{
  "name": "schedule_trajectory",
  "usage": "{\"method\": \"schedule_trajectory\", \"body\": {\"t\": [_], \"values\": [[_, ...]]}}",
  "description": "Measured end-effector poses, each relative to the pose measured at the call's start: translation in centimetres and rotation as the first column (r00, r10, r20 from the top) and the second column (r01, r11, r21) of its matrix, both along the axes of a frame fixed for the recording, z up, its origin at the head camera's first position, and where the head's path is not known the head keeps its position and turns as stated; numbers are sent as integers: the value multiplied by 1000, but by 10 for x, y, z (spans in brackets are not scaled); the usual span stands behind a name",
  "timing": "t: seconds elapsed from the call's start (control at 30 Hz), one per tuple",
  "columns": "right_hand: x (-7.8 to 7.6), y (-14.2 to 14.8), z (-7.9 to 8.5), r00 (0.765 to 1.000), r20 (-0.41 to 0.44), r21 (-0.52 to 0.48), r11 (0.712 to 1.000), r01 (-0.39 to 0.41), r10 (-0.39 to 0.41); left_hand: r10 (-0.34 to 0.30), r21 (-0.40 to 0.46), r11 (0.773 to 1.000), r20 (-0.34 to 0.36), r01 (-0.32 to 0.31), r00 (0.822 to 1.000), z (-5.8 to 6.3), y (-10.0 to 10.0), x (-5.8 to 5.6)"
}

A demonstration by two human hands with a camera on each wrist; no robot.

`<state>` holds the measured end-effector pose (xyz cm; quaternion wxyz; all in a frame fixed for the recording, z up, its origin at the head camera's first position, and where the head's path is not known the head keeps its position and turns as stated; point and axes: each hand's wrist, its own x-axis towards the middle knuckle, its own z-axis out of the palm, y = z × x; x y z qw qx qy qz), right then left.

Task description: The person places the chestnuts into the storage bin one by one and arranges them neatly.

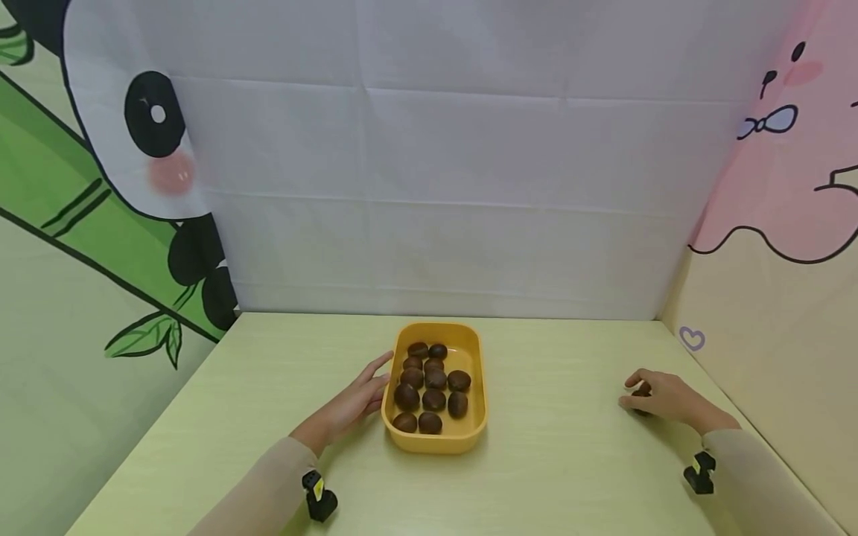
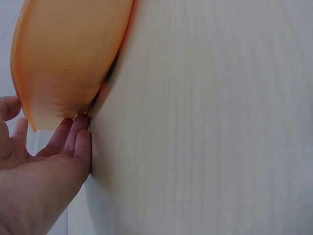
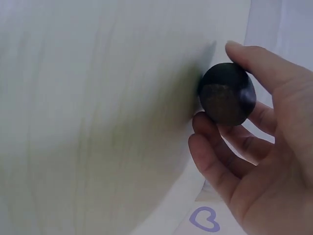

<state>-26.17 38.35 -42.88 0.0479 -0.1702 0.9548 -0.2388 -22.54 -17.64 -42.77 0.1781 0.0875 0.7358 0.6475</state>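
Note:
A yellow tray point(image 1: 434, 444) stands on the table with several brown chestnuts point(image 1: 435, 380) spread inside it. My left hand point(image 1: 357, 400) rests against the tray's left side. In the left wrist view, its loosely bent fingers point(image 2: 78, 139) touch the outer wall of the orange-looking tray point(image 2: 68, 58), low down by the tabletop. Far to the right, my right hand point(image 1: 670, 398) holds a single chestnut point(image 3: 227, 95) at the table surface. The thumb lies on one side of that chestnut and the fingers on the other. From the head view, the hand partly hides it.
The pale wood-grain table point(image 1: 550, 476) runs back to a white cloth wall point(image 1: 456, 201). A panda-printed side panel point(image 1: 80, 298) borders it on the left, and a pink and cream panel point(image 1: 791, 313) on the right, close to my right hand.

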Motion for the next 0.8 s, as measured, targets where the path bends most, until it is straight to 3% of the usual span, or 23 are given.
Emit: {"method": "schedule_trajectory", "body": {"t": [0.4, 0.8], "values": [[-5, -20, 11, 999, 39, -32, 999, -13, 14, 19, -7, 1000, 6, -19, 1000, 2, 1, 1], [-12, -75, 32, 988, -1, -101, 983, -153, 154, 15, -4, 1000, 4, -15, 1000, 2, 2, 1]]}}
